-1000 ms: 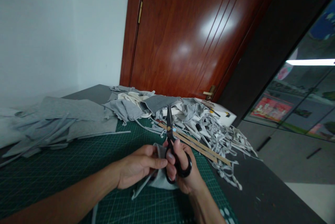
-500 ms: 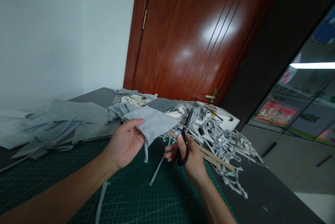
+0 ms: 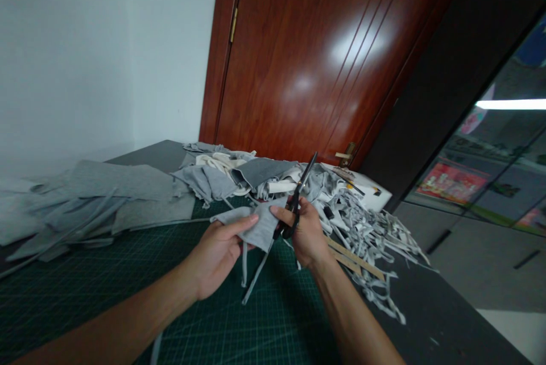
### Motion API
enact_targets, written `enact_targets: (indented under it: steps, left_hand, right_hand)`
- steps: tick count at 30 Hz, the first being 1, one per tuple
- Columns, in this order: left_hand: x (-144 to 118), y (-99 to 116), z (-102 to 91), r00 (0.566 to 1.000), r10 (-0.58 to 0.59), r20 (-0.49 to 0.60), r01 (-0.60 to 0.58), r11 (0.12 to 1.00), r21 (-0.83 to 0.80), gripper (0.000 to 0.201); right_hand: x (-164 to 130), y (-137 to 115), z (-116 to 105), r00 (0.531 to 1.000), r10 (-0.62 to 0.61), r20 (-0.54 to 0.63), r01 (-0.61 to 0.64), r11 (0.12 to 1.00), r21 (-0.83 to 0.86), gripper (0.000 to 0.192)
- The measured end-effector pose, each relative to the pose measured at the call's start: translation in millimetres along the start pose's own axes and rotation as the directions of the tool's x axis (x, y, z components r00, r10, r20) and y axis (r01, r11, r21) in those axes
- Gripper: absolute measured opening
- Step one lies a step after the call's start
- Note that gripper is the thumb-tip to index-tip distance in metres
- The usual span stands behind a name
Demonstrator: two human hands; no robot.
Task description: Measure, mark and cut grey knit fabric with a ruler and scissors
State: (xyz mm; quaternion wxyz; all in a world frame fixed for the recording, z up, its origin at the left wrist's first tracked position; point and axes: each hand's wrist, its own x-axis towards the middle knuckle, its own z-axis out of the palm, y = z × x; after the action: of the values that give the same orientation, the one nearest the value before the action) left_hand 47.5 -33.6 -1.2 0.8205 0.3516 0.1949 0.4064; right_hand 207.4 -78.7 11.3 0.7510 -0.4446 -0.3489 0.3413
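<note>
Head view: both hands (image 3: 222, 251) pinch grey cloth (image 3: 260, 228).

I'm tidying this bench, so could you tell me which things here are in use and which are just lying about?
In use:
- left hand holding the grey fabric piece
- right hand gripping the black scissors
- green cutting mat beneath them

Lying about:
- grey fabric sheets
- heap of fabric strips
- wooden strips
- white box

Left hand (image 3: 219, 251) raised, thumb pinching against curled fingers, right hand (image 3: 305, 228) beside it, fingers closed, both bare forearms extended forward
</note>
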Motion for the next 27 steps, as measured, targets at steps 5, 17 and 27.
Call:
enact_targets:
  steps: [5, 17, 27]
  left_hand:
    - [2, -3, -8.5, 0.994, -0.069, 0.084, 0.066, 0.997, 0.043, 0.029]
    - [-5, -4, -7.4, 0.963, -0.068, 0.262, 0.063, 0.998, 0.03, 0.055]
    - [-4, 10, -2.9, 0.984, 0.035, 0.176, -0.03, 0.999, -0.034, 0.054]
  right_hand:
    - [-1, -2, -4, 0.999, 0.045, 0.015, -0.044, 0.998, -0.043, 0.066]
    - [-3, 0, -17, 1.0, 0.021, -0.004, -0.021, 0.979, -0.203, 0.067]
    - [-32, -10, -24, 0.994, -0.02, 0.111, 0.061, 0.923, -0.379, 0.061]
